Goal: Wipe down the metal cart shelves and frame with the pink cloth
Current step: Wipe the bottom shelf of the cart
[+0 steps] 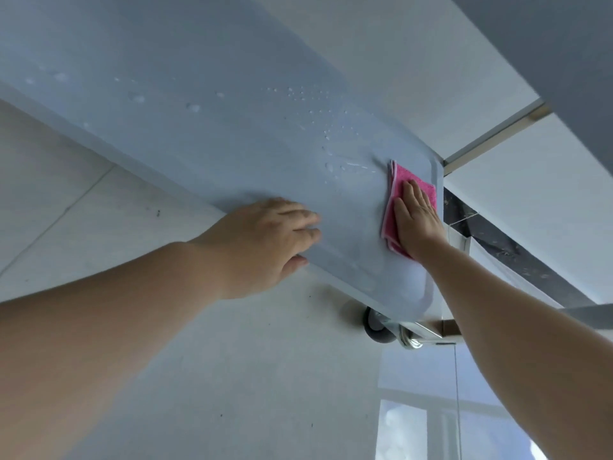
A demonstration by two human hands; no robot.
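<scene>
Your right hand (pixel 418 220) lay flat on the cloth (pixel 408 176), fingers straight and close together, palm pressing it down rather than clutching it. The cloth was folded, pink, and sat on the shelf (pixel 199 111) right at its end, just inside the raised rim, with its folded edges showing beyond your fingertips and along the thumb side. Your left hand (pixel 262 240) rested on the same shelf further back along its near edge, well apart from the cloth; its fingers were stretched over the surface and the thumb lay against the rim, so it held nothing, only braced there. Between your two hands the shelf looked smooth and grey. Past the cloth, toward the middle of the shelf, drops (pixel 331 161) of water stood scattered on the metal, thickest near the cloth and thinner further off. Under the shelf's near end corner a grey wheel (pixel 376 327) in a shiny fork touched the floor (pixel 248 376), which was pale and tiled. From the far end corner of the shelf a thin metal bar (pixel 494 136) ran away at an angle.
</scene>
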